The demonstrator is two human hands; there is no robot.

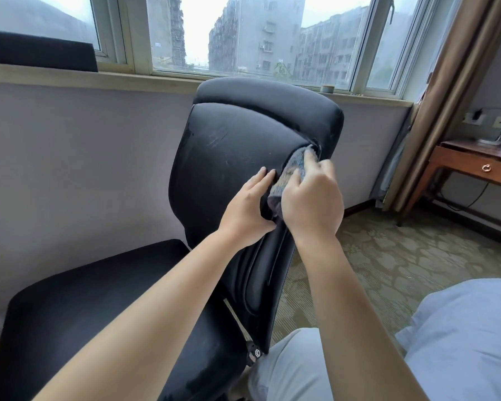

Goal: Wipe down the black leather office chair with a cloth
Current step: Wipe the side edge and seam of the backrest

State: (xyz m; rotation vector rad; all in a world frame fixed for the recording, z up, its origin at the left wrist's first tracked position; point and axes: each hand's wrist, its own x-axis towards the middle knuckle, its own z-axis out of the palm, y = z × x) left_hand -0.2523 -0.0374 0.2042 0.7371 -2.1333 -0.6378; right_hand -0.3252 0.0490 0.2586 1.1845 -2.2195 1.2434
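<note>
The black leather office chair [229,146] stands in front of me, its backrest upright and its seat at the lower left. A grey-blue cloth [294,169] is pushed into the seam at the backrest's right edge. My right hand [310,201] grips the cloth, with a finger pressing it into the seam. My left hand [248,209] lies on the backrest padding beside the seam, fingers straight and thumb tucked at the padding's edge.
A window and its sill [70,75] run behind the chair. A brown curtain [451,91] hangs at the right, and a wooden desk with a drawer [475,166] stands beyond it. Patterned carpet [388,256] covers the floor. My knees [460,328] are at the lower right.
</note>
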